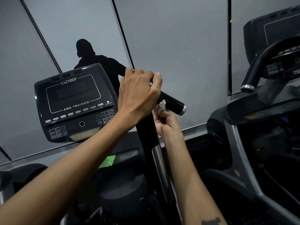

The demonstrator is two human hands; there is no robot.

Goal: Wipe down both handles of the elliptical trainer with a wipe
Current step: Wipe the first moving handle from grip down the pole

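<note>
The trainer's right handle (172,103) is a black grip with a silver end cap, jutting right from a black upright arm (146,127). My left hand (139,93) grips the top of that handle where it meets the arm, fingers curled over it. Just below, my right hand (167,124) pinches a small crumpled white wipe (162,105) and holds it against the underside of the grip. The other handle is not in view.
The console (73,101) marked Cybex Arc Trainer stands at the left. A green cloth (108,161) lies on the ledge below it. A second machine with a curved black handlebar (259,65) fills the right side. Grey wall panels are behind.
</note>
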